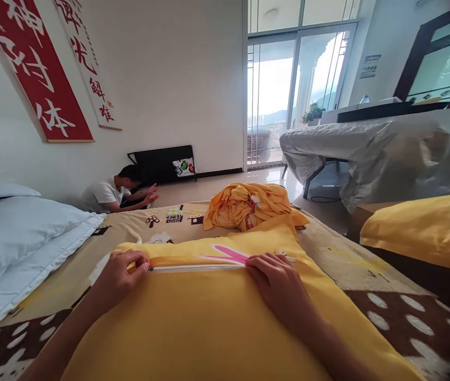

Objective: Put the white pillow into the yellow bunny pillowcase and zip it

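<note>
A plump yellow pillow [209, 328] lies in front of me on the bed, its case printed with a pink and white shape near the far edge. A white zipper [201, 269] runs across the case. At the zipper's left end, my left hand [127, 272] is closed, thumb and fingers pinched on it; the slider itself is too small to make out. My right hand [274, 275] is closed on the pillowcase edge at the zipper's right part, its thumb mostly hidden. Between the two hands the zipper line looks fairly straight.
Crumpled orange-yellow fabric [248, 206] is heaped beyond the pillow. White pillows [22, 227] lie left on the patterned blanket [387, 264]. Another yellow pillow [426, 230] rests on a box at right. A person [109, 193] is low beside the bed's far left. A plastic-covered table [339, 140] stands behind.
</note>
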A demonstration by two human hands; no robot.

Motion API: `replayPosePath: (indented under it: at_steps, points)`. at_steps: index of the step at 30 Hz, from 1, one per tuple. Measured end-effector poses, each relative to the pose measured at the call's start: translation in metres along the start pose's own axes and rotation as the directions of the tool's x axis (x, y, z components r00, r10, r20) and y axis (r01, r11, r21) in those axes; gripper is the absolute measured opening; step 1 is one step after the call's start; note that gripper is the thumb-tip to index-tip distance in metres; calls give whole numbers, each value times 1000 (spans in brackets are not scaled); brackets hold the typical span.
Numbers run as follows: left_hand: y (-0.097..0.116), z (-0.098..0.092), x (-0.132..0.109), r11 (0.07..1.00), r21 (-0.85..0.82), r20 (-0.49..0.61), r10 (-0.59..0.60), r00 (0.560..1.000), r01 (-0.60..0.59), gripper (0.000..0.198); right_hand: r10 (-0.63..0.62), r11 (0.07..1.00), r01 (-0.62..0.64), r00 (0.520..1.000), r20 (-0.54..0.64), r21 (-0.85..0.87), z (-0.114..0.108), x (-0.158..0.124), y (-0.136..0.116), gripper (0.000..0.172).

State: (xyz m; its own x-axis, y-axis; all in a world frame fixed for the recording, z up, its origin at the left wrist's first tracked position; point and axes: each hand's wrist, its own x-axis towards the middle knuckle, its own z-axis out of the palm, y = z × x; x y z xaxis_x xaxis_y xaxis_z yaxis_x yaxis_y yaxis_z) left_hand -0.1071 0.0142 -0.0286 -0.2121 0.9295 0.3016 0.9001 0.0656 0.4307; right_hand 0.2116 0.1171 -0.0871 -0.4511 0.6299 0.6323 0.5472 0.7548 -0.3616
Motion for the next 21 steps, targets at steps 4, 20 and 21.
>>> replayPosePath:
  at_steps: [4, 20, 21]
  points:
    - [2, -5, -6, 1000, 8, -4, -29, 1000, 29, 34, -72, 996, 71, 997, -12, -60, 4, -1, 3, 24]
    - [-27, -11, -19, 986, -63, 26, -154, 988, 155, 32, -307, 910, 364, 913, 269, -197, 19, 44, -107, 22]
    - [-26, -12, -20, 986, -52, 21, -158, 987, 159, 31, -333, 894, 410, 877, 348, -178, 26, 52, -126, 21]
